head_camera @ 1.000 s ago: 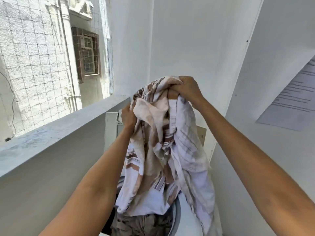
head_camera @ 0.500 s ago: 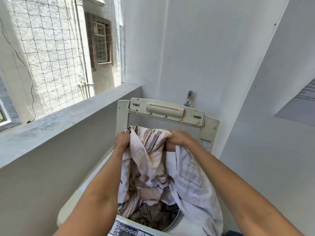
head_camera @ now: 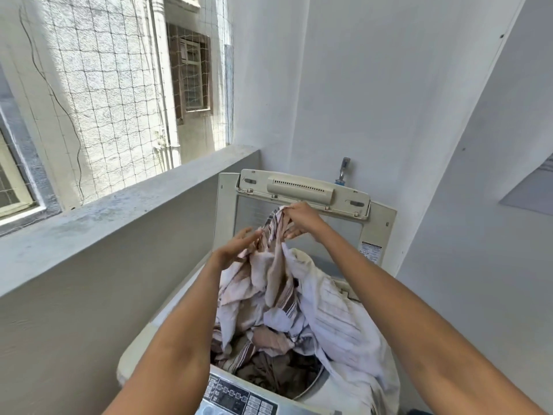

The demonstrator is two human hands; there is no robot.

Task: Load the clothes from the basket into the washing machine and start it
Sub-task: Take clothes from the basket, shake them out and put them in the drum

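Right hand (head_camera: 302, 220): pinching the top of a striped sheet (head_camera: 323, 307), fingers curled around the fabric.
Left hand (head_camera: 239, 247): fingers spreading straight, brushing the sheet's left fold, gripping nothing.
Sheet: hanging below both hands, spilling into the washer (head_camera: 335, 393) drum and draping over its right rim.
Lid (head_camera: 305, 190): standing upright behind the hands.

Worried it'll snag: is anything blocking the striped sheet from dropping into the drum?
No visible block: the lid is up and the drum open. Part of the striped sheet drapes over the right rim.
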